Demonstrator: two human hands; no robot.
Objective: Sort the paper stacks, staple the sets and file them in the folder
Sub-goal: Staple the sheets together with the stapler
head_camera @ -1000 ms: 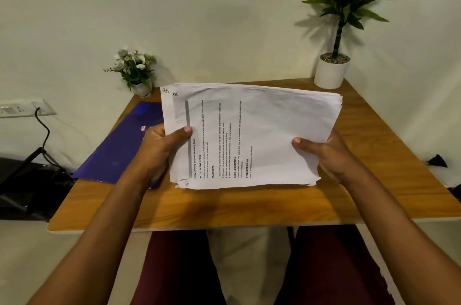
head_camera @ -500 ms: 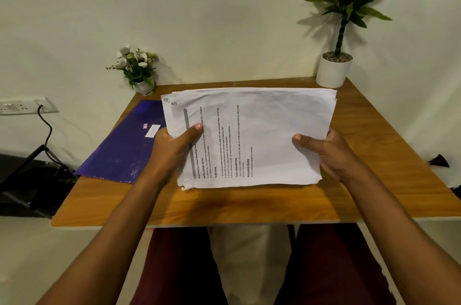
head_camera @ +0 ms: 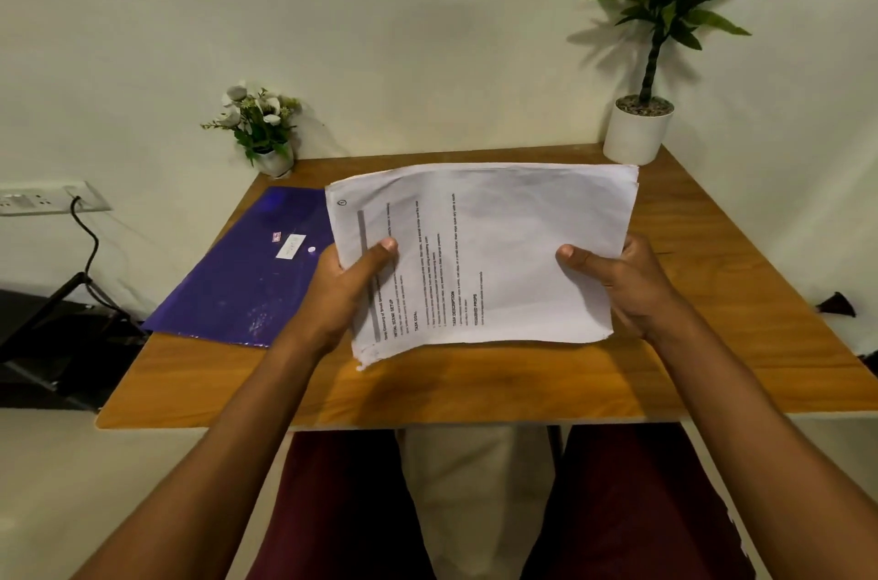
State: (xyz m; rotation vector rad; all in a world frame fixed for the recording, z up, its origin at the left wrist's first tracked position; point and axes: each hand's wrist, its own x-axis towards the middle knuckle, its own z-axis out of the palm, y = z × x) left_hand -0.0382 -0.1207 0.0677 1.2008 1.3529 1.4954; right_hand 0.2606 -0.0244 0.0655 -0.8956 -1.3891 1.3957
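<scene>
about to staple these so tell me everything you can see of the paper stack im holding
The paper stack is a sheaf of white, slightly creased sheets held above the wooden table, long side across. Its top sheet shows sideways black print, a grey bar and a circled mark near the left end. The near left corner is ragged. The left hand and right hand grip its ends, thumbs on top. No staple shows.
</scene>
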